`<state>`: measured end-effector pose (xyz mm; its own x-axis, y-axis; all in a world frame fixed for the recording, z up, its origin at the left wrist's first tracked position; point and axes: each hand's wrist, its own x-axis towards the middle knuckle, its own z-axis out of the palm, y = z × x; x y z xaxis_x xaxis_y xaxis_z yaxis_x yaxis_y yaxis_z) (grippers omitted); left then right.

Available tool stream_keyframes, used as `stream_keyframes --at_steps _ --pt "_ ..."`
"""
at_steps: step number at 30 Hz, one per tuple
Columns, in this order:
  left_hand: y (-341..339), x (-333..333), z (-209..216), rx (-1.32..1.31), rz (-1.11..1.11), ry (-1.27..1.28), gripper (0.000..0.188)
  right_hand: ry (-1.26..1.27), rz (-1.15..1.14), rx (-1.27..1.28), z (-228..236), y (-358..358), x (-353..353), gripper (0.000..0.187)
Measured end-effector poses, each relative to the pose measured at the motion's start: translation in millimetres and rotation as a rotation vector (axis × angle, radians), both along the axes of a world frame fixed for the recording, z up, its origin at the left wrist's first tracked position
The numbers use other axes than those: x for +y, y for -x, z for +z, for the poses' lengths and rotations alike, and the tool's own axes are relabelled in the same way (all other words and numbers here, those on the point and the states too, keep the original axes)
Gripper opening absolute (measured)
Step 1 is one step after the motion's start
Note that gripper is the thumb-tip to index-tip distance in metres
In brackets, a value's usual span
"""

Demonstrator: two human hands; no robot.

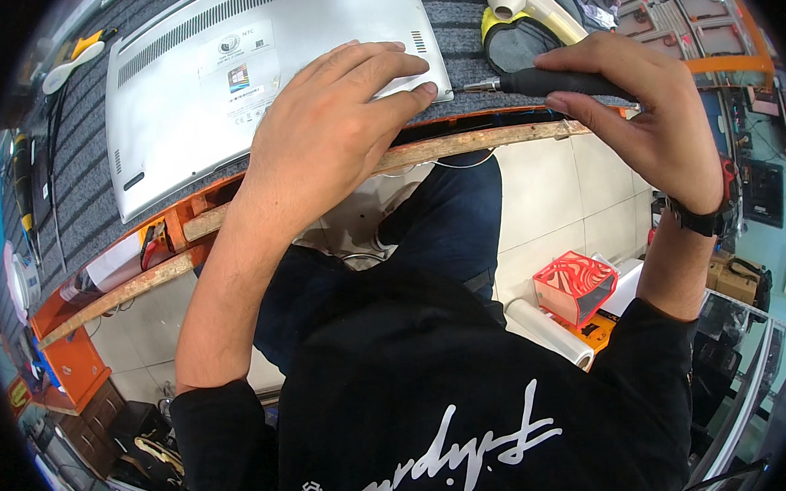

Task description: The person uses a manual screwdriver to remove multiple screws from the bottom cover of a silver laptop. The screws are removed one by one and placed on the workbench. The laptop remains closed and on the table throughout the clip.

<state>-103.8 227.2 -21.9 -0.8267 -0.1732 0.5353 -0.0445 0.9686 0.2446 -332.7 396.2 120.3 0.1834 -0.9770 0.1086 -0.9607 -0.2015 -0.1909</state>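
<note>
A silver laptop [177, 106] lies upside down on a grey ribbed mat, its vents and labels facing up. My left hand [335, 114] rests on the right part of its bottom cover, holding nothing, with the fingers loosely spread. The thumb and index finger reach toward the near right corner. In my right hand [654, 94] is a screwdriver [527, 82] with a black handle, gripped between thumb and fingers. It lies nearly level, and its metal shaft points left at that corner. Whether the tip touches the laptop is too small to tell.
A beige pistol-shaped tool [536, 3] lies beyond the screwdriver. At the far left are a white spoon-shaped tool [74, 69] and a yellow-and-black handled tool [23, 183]. A wooden table edge [486, 141] runs below my wrists. A red patterned box [575, 286] stands lower right.
</note>
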Motion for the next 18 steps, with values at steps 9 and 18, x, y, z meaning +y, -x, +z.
stream_keyframes --at_steps 9,18 --pt "-0.5 0.2 -0.3 0.006 0.0 -0.02 0.027 -0.009 0.025 0.009 2.9 -4.0 -3.0 0.032" --pt "-0.2 0.6 -0.9 0.002 0.003 -0.025 0.026 -0.007 0.029 0.017 3.8 -4.0 -3.5 0.031"
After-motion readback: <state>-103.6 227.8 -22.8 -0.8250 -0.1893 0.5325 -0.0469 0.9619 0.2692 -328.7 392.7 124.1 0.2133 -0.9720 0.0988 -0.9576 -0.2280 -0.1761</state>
